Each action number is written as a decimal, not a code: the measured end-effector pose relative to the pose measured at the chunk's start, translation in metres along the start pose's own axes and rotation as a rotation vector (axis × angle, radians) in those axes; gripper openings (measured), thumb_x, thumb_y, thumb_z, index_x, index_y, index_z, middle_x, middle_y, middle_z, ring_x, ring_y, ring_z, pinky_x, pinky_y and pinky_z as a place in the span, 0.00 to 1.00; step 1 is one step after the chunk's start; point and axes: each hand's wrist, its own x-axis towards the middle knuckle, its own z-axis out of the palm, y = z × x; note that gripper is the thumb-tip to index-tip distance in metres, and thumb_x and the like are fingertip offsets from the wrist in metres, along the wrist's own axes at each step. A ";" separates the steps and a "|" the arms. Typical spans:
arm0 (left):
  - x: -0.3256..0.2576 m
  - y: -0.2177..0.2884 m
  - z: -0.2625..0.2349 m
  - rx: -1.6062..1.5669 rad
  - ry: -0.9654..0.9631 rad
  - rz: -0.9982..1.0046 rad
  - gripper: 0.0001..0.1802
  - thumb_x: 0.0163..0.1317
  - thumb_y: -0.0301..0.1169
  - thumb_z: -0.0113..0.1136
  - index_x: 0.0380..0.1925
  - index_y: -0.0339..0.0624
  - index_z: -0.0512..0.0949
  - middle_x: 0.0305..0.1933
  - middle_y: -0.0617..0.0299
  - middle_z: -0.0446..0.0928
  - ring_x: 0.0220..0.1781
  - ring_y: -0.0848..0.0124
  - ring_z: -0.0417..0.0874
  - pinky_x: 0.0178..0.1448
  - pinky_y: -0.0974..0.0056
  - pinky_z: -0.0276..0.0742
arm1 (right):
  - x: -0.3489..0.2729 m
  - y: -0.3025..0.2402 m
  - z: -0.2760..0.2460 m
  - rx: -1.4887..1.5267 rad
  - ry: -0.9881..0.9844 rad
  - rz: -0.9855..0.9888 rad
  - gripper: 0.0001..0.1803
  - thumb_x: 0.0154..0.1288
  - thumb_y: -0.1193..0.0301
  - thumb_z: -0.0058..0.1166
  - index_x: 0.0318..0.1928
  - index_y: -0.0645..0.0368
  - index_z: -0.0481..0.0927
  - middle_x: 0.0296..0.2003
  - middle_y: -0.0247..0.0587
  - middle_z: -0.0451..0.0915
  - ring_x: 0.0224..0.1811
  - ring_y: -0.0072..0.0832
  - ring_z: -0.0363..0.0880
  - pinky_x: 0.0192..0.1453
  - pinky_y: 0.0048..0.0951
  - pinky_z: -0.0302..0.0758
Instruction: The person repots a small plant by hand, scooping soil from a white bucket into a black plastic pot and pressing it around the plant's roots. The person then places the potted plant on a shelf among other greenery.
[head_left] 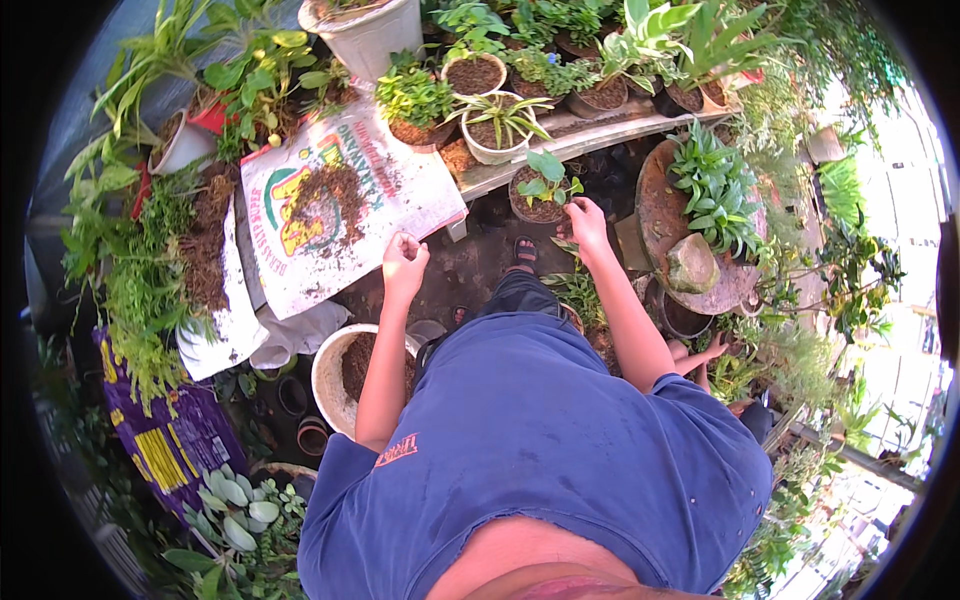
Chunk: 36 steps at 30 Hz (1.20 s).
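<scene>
Below my chin, past the blue shirt (560,440) I wear, both my arms reach forward over a crowded garden corner. My right hand (586,222) rests at the rim of a small dark pot (536,208) holding a young plant with broad green leaves (546,172); its fingers (578,206) are bent down against the pot's edge, touching it, though I cannot tell whether they truly pinch the rim. That pot stands on the ground just in front of the wooden bench (600,132), which carries a row of other potted plants. My left hand (404,262) hangs in the air, well apart from the pot, with its fingers curled together into a loose fist; whether it encloses anything I cannot tell. It hovers at the lower right edge of a flattened white printed sack (340,205) with a heap of dark soil (335,195) spread on it. Under my left forearm sits a white bucket (328,378) partly filled with soil. To my left lies a purple and yellow bag (165,440) beside trailing green foliage, and pale succulents (235,505) grow near it. To my right, a wide round clay dish (660,215) carries a spiky green plant (715,185) and a grey stone (692,264). One sandalled foot (522,252) shows between my arms.
</scene>
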 end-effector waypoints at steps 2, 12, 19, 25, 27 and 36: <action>0.013 0.006 0.028 0.019 -0.066 -0.002 0.07 0.57 0.20 0.57 0.28 0.43 0.69 0.23 0.75 0.66 0.24 0.86 0.63 0.29 0.76 0.61 | 0.014 -0.005 -0.018 0.041 0.051 -0.039 0.13 0.64 0.73 0.49 0.47 0.64 0.73 0.29 0.39 0.78 0.23 0.26 0.79 0.25 0.27 0.78; 0.070 0.021 0.144 0.130 -0.360 -0.002 0.11 0.63 0.27 0.55 0.44 0.36 0.76 0.35 0.65 0.78 0.36 0.78 0.75 0.43 0.70 0.73 | 0.164 -0.026 -0.039 0.068 0.148 -0.018 0.10 0.65 0.71 0.48 0.45 0.60 0.71 0.27 0.39 0.80 0.23 0.25 0.79 0.26 0.29 0.79; 0.102 0.029 0.207 0.147 -0.363 -0.048 0.11 0.62 0.26 0.56 0.45 0.36 0.76 0.36 0.63 0.78 0.35 0.77 0.75 0.43 0.69 0.74 | 0.250 -0.017 -0.023 0.011 0.085 -0.031 0.14 0.60 0.73 0.52 0.45 0.64 0.72 0.23 0.41 0.77 0.18 0.26 0.77 0.20 0.28 0.77; 0.118 0.022 0.229 0.179 -0.342 -0.136 0.13 0.63 0.26 0.54 0.47 0.36 0.75 0.39 0.61 0.79 0.41 0.74 0.78 0.49 0.68 0.74 | 0.259 -0.012 -0.022 -0.042 -0.104 0.060 0.17 0.60 0.73 0.53 0.49 0.65 0.71 0.24 0.42 0.78 0.19 0.27 0.79 0.21 0.29 0.78; 0.122 0.018 0.235 0.179 -0.326 -0.140 0.13 0.63 0.27 0.55 0.47 0.36 0.75 0.38 0.61 0.78 0.39 0.75 0.77 0.47 0.68 0.74 | 0.260 -0.017 -0.019 -0.076 -0.140 0.094 0.16 0.61 0.72 0.53 0.48 0.63 0.70 0.25 0.41 0.79 0.20 0.27 0.79 0.21 0.28 0.77; 0.131 0.002 0.253 0.185 -0.336 -0.241 0.19 0.64 0.31 0.56 0.53 0.34 0.72 0.41 0.57 0.79 0.39 0.73 0.78 0.47 0.67 0.74 | 0.260 -0.029 -0.027 -0.083 -0.233 0.198 0.20 0.63 0.66 0.54 0.53 0.59 0.68 0.29 0.39 0.79 0.25 0.28 0.80 0.25 0.32 0.78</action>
